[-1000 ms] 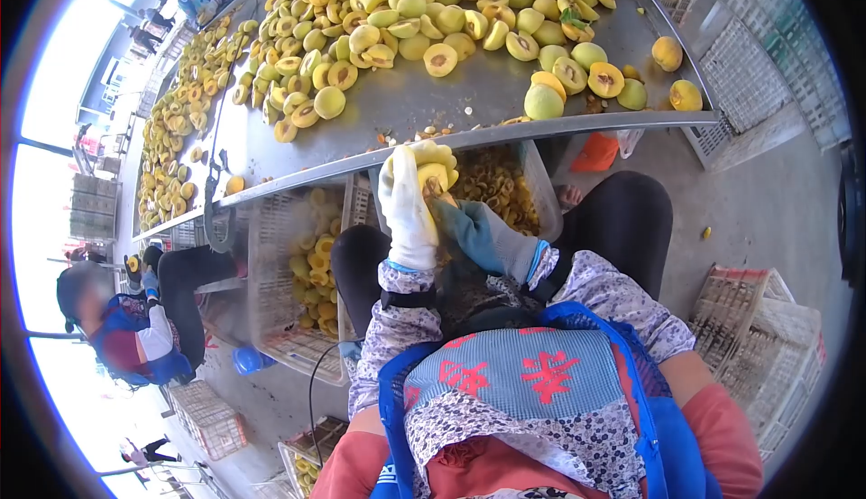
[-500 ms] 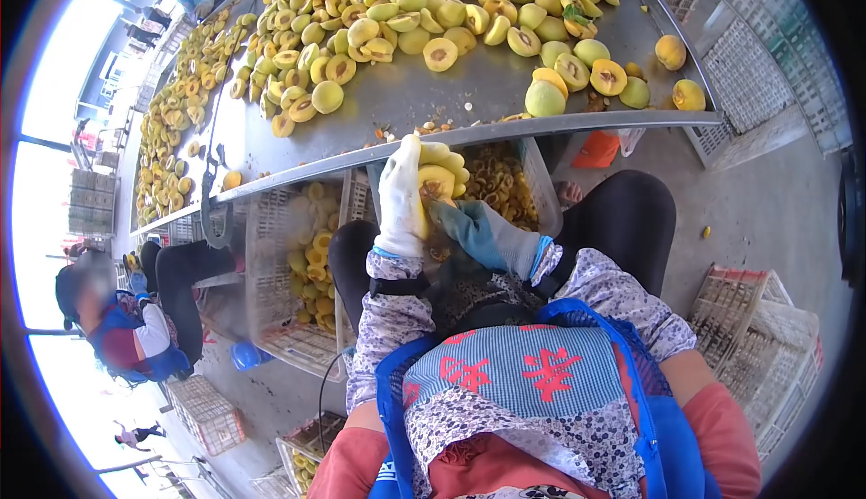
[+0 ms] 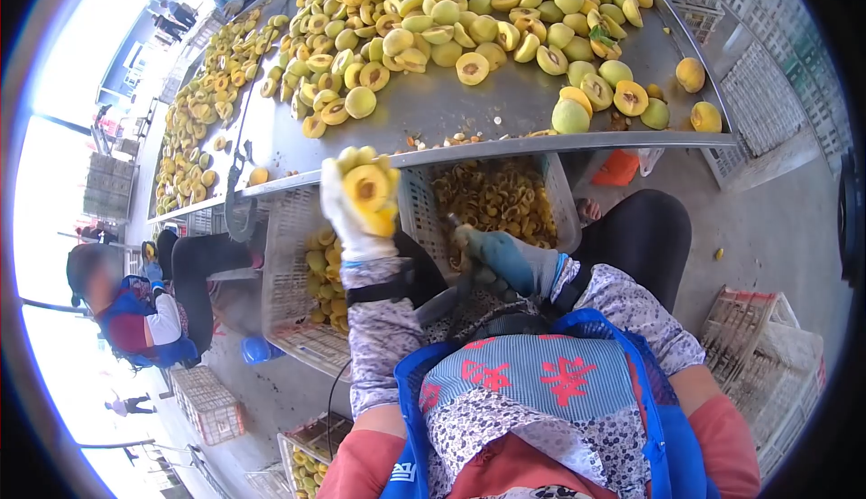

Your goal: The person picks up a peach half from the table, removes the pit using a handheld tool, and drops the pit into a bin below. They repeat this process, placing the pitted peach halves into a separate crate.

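My left hand point(image 3: 350, 206), in a whitish-yellow glove, is raised just below the table's front edge. Its fingers wrap around a peach half point(image 3: 368, 185), whose cut face and brown hollow point up toward me. Over my lap, my right hand point(image 3: 505, 257) wears a blue glove and is closed on a small tool with a thin metal tip point(image 3: 453, 219); its exact kind is unclear. Between and beyond the hands stands a crate point(image 3: 564, 201) of small brownish-yellow fruit pieces point(image 3: 496, 201). Another crate point(image 3: 302, 215), holding yellow-green peach halves point(image 3: 325, 269), is at my left hand.
A metal table point(image 3: 433, 115) carries a heap of peach halves point(image 3: 424, 25). Its raised front lip point(image 3: 505, 145) runs ahead of my hands. A co-worker point(image 3: 135, 309) sits at the left. Stacked crates point(image 3: 762, 364) stand on the right, and an orange bag point(image 3: 616, 167) lies under the table.
My left hand has moved left, away from the right hand, carrying the peach half and turning its cut face up. My right hand has shifted slightly right and down, its tool now apart from the fruit.
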`<state>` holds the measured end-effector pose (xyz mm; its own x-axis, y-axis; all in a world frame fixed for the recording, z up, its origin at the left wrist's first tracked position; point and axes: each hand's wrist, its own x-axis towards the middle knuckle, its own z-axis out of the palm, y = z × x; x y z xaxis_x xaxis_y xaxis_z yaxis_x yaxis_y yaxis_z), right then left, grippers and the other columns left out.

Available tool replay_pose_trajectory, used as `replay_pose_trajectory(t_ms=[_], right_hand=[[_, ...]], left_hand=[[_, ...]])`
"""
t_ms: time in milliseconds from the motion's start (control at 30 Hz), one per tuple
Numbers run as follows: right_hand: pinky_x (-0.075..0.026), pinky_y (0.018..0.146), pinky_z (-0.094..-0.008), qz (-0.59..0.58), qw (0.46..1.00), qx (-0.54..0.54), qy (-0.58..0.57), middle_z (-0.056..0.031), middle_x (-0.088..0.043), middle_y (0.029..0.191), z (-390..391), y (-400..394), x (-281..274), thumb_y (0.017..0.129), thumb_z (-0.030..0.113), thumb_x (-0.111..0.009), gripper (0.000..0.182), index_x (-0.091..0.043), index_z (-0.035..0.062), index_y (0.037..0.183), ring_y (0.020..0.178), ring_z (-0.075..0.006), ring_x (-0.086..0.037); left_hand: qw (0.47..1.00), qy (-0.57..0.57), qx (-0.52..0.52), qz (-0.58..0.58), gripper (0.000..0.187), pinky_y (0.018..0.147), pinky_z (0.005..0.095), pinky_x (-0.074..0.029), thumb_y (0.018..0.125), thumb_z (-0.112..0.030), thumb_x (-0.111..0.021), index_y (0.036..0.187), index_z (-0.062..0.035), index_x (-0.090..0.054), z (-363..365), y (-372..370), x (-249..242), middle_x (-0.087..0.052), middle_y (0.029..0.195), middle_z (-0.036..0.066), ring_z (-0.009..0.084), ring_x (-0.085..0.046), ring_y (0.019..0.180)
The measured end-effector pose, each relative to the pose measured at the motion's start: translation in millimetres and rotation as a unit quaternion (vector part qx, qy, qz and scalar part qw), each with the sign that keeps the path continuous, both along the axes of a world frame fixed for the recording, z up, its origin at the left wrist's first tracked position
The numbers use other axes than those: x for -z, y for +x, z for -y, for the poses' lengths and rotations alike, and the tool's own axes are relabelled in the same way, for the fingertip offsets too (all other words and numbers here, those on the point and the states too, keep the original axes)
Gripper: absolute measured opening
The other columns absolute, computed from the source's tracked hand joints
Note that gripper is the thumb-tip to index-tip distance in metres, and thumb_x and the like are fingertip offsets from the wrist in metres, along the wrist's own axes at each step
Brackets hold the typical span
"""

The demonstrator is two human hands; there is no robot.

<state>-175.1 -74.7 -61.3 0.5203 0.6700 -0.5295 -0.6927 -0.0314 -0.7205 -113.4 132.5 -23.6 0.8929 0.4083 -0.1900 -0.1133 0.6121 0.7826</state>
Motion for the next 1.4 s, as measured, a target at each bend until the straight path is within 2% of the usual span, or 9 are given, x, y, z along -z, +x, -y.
replay_pose_trajectory(t_ms=[133,400,633,833,900,1000,1067,1167,1400], right_hand=[[-0.032,0.045,-0.0228,-0.184,0.974,0.125,0.045,0.0086,-0.038,0.06,8,10,4,0.098,0.055,-0.045,0.043,-0.051,0.0171,0.079,0.048,-0.0059,-0.034],[-0.041,0.048,-0.0288,0.029,0.989,0.148,-0.014,0.002,-0.05,0.065,-13,13,1,0.101,0.047,-0.051,0.042,-0.059,0.0091,0.085,0.051,-0.0097,-0.046],[-0.052,0.079,-0.0478,0.428,0.859,0.098,-0.264,-0.0228,-0.069,0.092,-4,19,-4,0.096,0.034,-0.058,0.03,-0.06,0.0065,0.106,0.092,-0.0402,-0.067],[-0.054,0.072,-0.0462,0.479,0.833,0.117,-0.252,-0.0218,-0.069,0.087,22,8,57,0.098,0.032,-0.06,0.03,-0.063,0.0034,0.108,0.083,-0.0406,-0.068],[-0.053,0.071,-0.0441,0.484,0.817,0.105,-0.294,-0.0207,-0.069,0.088,31,5,35,0.098,0.032,-0.06,0.03,-0.063,0.0028,0.107,0.083,-0.0378,-0.069],[-0.052,0.076,-0.0442,0.436,0.841,0.104,-0.304,-0.0214,-0.069,0.091,39,11,-8,0.098,0.037,-0.059,0.036,-0.064,0.0022,0.106,0.088,-0.0387,-0.068],[-0.051,0.081,-0.0465,0.381,0.879,0.106,-0.268,-0.0232,-0.068,0.094,36,17,-18,0.097,0.042,-0.058,0.041,-0.064,0.0022,0.107,0.093,-0.0424,-0.066],[-0.051,0.079,-0.0448,0.361,0.902,0.151,-0.182,-0.024,-0.067,0.092,27,28,-20,0.098,0.04,-0.057,0.041,-0.063,0.0007,0.108,0.091,-0.0434,-0.065],[-0.037,0.048,-0.0194,0.249,0.905,0.345,-0.027,0.0056,-0.052,0.07,36,50,10,0.102,0.035,-0.055,0.027,-0.06,0.01,0.092,0.054,-0.003,-0.046]], left_hand=[[0.881,0.44,-0.07,-0.157,0.034,0.065,0.0368,-0.057,0.099,-0.034,-0.057,0.112,-0.0037,-0.062,-115,-1,4,-0.068,0.098,0.011,0.0276,-0.068,0.081],[0.917,0.385,0.103,0.007,0.043,0.078,0.0289,-0.057,0.083,0.007,-0.067,0.125,-0.0007,-0.06,-27,-10,-20,-0.066,0.106,0.011,0.0167,-0.067,0.09],[0.959,0.185,0.205,-0.056,0.032,0.073,0.0269,-0.058,0.093,-0.006,-0.059,0.125,0.0002,-0.057,62,-2,-9,-0.064,0.107,0.011,0.0188,-0.067,0.09],[0.849,0.522,0.072,0.051,0.058,0.087,0.0341,-0.054,0.074,-0.001,-0.08,0.127,-0.0033,-0.058,36,-4,-5,-0.067,0.111,0.01,0.0214,-0.064,0.103],[0.955,0.297,0.013,0.01,0.029,0.069,0.03,-0.058,0.101,-0.023,-0.057,0.119,-0.0018,-0.063,16,-10,-24,-0.068,0.095,0.013,0.0197,-0.067,0.079],[0.561,0.818,-0.075,-0.103,0.04,0.086,0.0407,-0.053,0.091,-0.029,-0.065,0.115,0.0034,-0.065,-83,-6,-1,-0.07,0.106,0.019,0.0332,-0.068,0.094],[0.506,0.842,-0.054,-0.177,0.045,0.098,0.044,-0.047,0.086,-0.031,-0.067,0.116,0.0021,-0.066,-90,-3,-20,-0.068,0.114,0.023,0.0371,-0.063,0.107],[0.695,0.718,0.041,-0.011,0.046,0.102,0.0399,-0.044,0.088,-0.035,-0.068,0.122,-0.0047,-0.065,-38,42,-34,-0.066,0.121,0.017,0.0317,-0.06,0.114],[0.612,0.743,0.27,-0.014,0.07,0.104,0.0371,-0.044,0.082,-0.043,-0.07,0.14,-0.0088,-0.051,101,182,11,-0.06,0.133,0.02,0.0308,-0.057,0.125]])
